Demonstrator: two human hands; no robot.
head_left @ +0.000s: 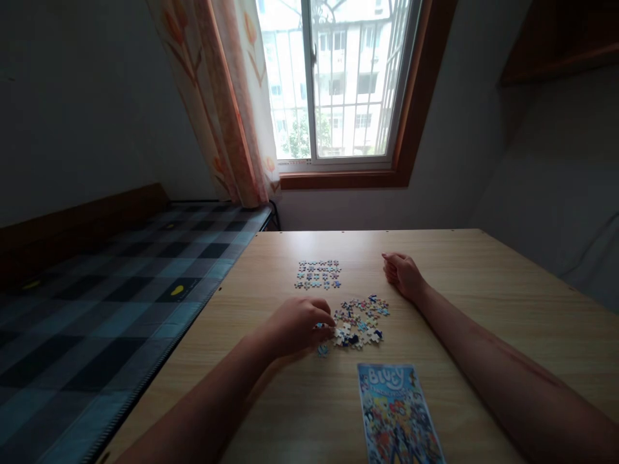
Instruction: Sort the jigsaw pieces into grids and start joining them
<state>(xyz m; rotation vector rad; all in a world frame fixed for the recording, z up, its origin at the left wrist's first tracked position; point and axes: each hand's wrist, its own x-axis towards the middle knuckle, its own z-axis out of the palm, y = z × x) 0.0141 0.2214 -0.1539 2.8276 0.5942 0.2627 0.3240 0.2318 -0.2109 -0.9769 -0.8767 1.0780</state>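
At the left edge of a loose pile of jigsaw puzzle pieces (360, 325), my left hand (302, 322) has its fingers curled together. A small bluish jigsaw piece shows between its fingertips, partly hidden by them. Just below the fingers a single blue piece (322, 350) lies on the wood. Beyond my left hand, more jigsaw pieces (316, 276) are laid out in several rows with small gaps between them. My right hand (403, 276) rests on the table right of the rows, closed in a loose fist with nothing visible in it.
A printed picture sheet (399, 412) marked "BLUEY" lies on the wooden table (464, 258) near me. Along the left stands a bed with a checked cover (145, 290). A window (338, 84) with a flowered curtain (227, 96) is behind the table.
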